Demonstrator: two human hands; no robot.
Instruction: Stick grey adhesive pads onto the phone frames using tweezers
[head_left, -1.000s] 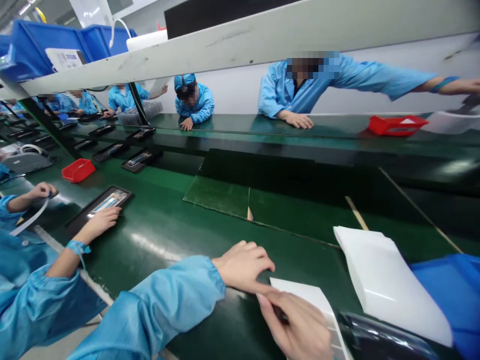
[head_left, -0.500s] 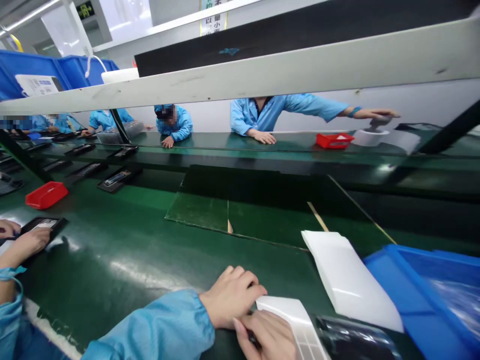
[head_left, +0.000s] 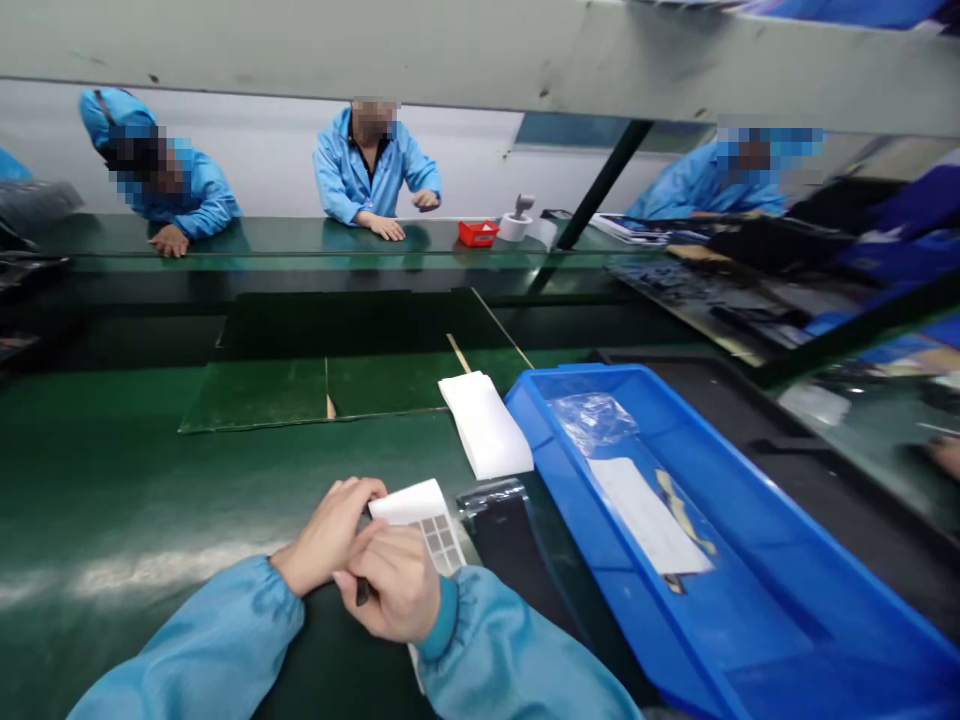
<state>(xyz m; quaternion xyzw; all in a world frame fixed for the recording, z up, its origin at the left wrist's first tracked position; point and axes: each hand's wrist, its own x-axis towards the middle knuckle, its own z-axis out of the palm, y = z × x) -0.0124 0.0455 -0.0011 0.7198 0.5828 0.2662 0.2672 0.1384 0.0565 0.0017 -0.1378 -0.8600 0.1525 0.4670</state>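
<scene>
While the right hand (head_left: 397, 582), curled, met the bent left hand (head_left: 330, 535) at a gridded white sheet (head_left: 441, 540) on the green table (head_left: 150, 480), either's grip impossible to tell, a blue bin (head_left: 750, 610) stood rightward, a red tray (head_left: 478, 235) well beyond.

A grey beam (head_left: 375, 45) crosses at twelve o'clock, with a pale wall (head_left: 484, 160) showing beneath it from ten to twelve. A dark post (head_left: 611, 180) slants past one. Light glares off the green bench (head_left: 112, 575) at eight o'clock.
</scene>
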